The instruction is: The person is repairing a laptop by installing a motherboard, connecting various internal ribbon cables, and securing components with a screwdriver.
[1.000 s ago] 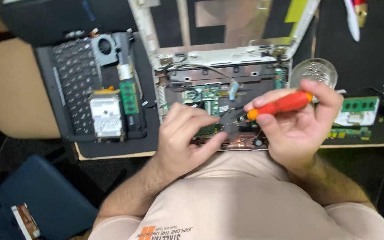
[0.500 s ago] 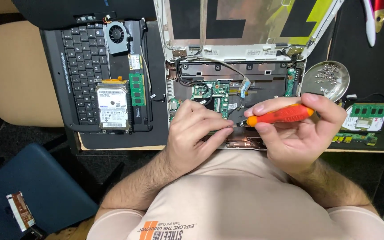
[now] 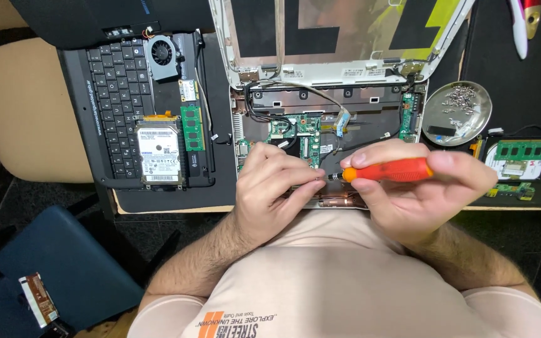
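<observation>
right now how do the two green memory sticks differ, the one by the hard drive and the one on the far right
The left memory stick stands lengthwise, running away from the person, on the black keyboard panel beside the hard drive. The right memory stick lies crosswise, on a white part just below the metal screw dish. The left one sits nearer the left hand, the right one nearer the right hand. Both are loose green boards carrying dark chips.

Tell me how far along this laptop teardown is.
Well along. The keyboard, fan, hard drive and memory stick lie aside, and loose screws fill the metal dish. In hand: the right hand holds an orange screwdriver, its tip at the left hand. Left: the green circuit board and cables sit in the open laptop base.
</observation>
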